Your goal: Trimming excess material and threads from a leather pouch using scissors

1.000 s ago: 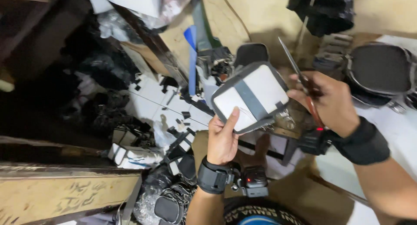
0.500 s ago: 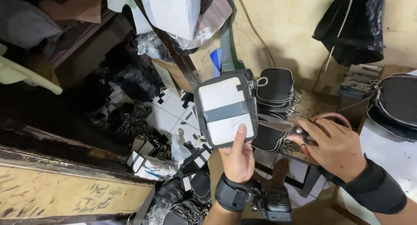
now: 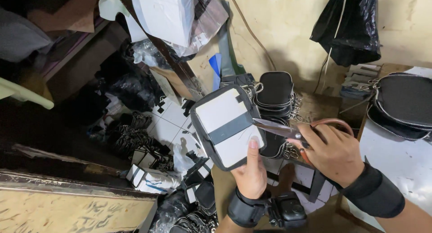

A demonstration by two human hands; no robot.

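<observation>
Pouch panel gripped upright by left hand; right hand grasps scissors, tips touching panel edge.

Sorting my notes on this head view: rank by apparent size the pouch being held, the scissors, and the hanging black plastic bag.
1. Pouch, though it is nearest the camera, so unsure against the bag.
2. Black plastic bag, partly cropped.
3. Scissors, partly hidden by the right hand.

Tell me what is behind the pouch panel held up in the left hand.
Behind the pouch panel in the left hand stands a stack of black pouches with metal clips. The panel covers the stack's left edge and the floor beneath.
</observation>
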